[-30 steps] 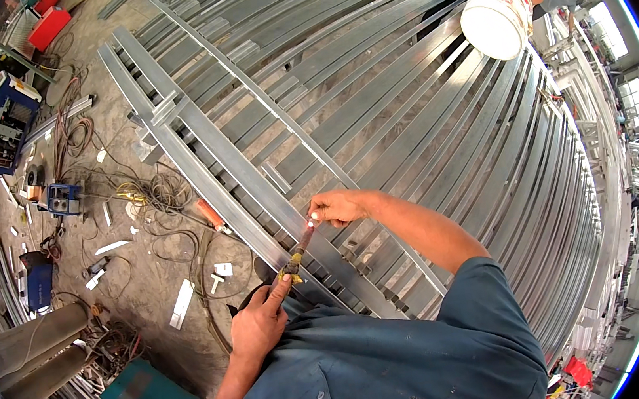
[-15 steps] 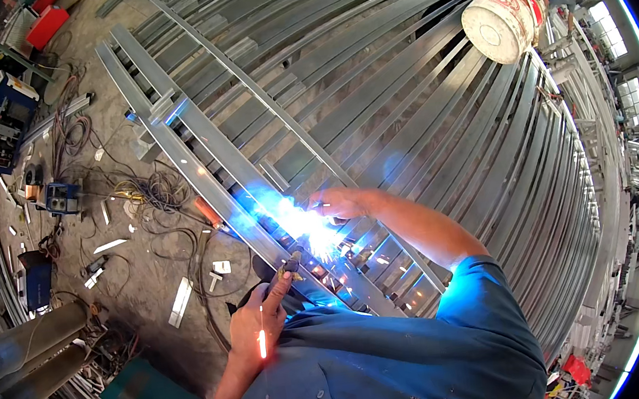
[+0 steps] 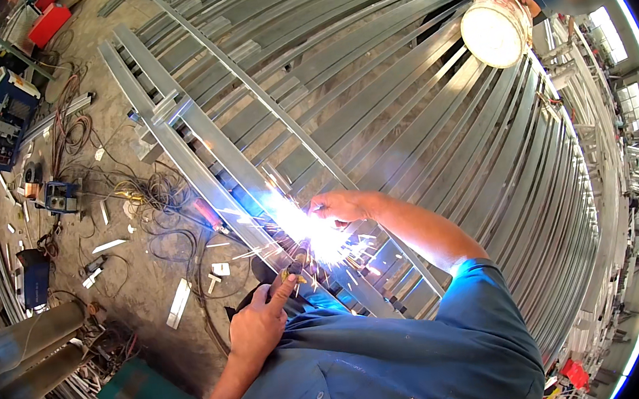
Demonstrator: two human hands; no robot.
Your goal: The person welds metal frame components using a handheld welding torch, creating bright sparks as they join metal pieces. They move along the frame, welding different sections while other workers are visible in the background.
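Left hand (image 3: pixel 259 322) closed on the welding holder (image 3: pixel 290 271), rod tip in the white arc glare (image 3: pixel 303 229) at 12 o'clock from it; right hand (image 3: pixel 340 206) grips the steel frame (image 3: pixel 193 147) just at 3 o'clock of the glare. Versus half a second ago the arc is brighter with more sparks, hands barely shifted. Another person's white bucket (image 3: pixel 496 26) now sits slightly lower at 1 o'clock.

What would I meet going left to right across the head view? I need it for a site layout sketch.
Blue machine → tangled cables → left hand on the electrode holder → welding arc → right hand on the steel frame → white bucket.
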